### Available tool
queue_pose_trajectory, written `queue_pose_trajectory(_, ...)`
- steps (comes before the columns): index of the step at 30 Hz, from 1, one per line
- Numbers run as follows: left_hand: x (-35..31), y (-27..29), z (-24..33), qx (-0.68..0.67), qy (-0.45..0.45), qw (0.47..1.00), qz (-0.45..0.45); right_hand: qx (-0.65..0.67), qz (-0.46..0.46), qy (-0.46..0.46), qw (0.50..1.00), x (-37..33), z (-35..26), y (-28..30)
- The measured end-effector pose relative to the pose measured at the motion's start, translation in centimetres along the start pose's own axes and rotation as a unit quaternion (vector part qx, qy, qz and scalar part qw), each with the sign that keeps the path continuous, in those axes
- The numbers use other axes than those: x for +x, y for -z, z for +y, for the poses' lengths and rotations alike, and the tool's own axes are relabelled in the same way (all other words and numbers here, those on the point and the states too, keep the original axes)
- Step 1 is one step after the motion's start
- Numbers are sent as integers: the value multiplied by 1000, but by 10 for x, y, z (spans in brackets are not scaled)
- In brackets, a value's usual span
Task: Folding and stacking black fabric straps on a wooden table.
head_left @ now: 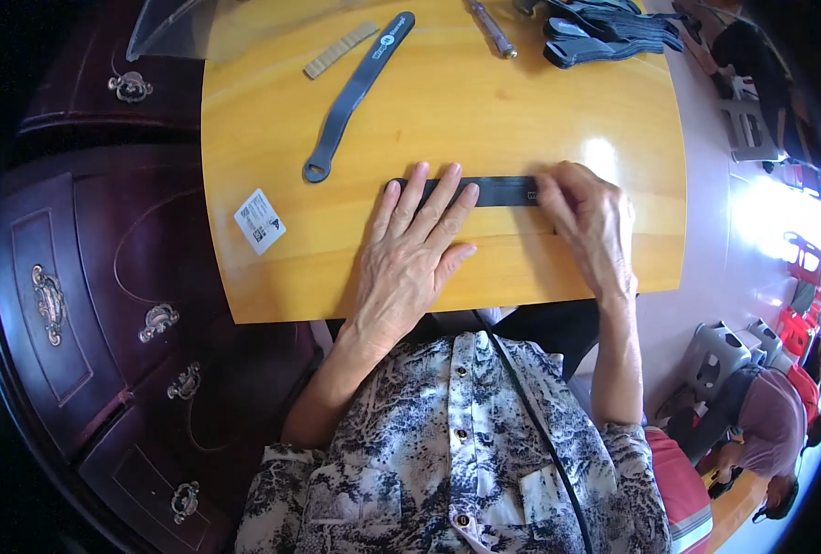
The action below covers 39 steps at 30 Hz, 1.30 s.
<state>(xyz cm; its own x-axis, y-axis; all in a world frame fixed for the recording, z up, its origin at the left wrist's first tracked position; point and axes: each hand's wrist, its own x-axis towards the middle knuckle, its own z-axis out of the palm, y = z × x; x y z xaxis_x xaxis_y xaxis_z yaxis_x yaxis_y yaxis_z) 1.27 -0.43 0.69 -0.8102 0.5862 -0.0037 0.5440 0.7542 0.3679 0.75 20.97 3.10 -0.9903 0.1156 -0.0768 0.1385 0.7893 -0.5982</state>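
Note:
A flat black strap [503, 192] lies crosswise on the yellow tabletop in front of me. My left hand [410, 245] rests on its left part, fingers stretched out and spread, holding it down. At the strap's right end my right hand [588, 217] is closed, with thumb and curled fingers on the end, which they hide. Beyond my left hand lies a second dark strap [355, 97], slanted, with white printing and a slot in its rounded near end. A ribbed khaki strip [341, 50] sits beside its far end.
A pile of black straps [609, 35] lies at the table's far right, near a slim tool with a translucent handle [492, 30]. A white printed label [260, 222] is at the left edge. Dark wooden drawers [60, 305] stand left; people and stools [713, 355] are at right.

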Motion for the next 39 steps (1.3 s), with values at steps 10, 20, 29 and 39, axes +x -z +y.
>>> queue_pose_trajectory(10, -8, 3, -21, -48, -31, 998, 10, -68, 19, -41, 997, 5, 15, -2)
queue_pose_trajectory(20, -20, 2, -37, -1, -14, 999, 42, -96, 39, -41, 994, 13, 20, -8)
queue_pose_trajectory(29, -19, 0, -39, 36, -19, 998, 47, -98, 99, -4, 990, 13, 26, -17)
queue_pose_trajectory(39, -39, 1, -49, -49, 45, 988, 142, 56, -41, -40, 997, 25, 38, 12)
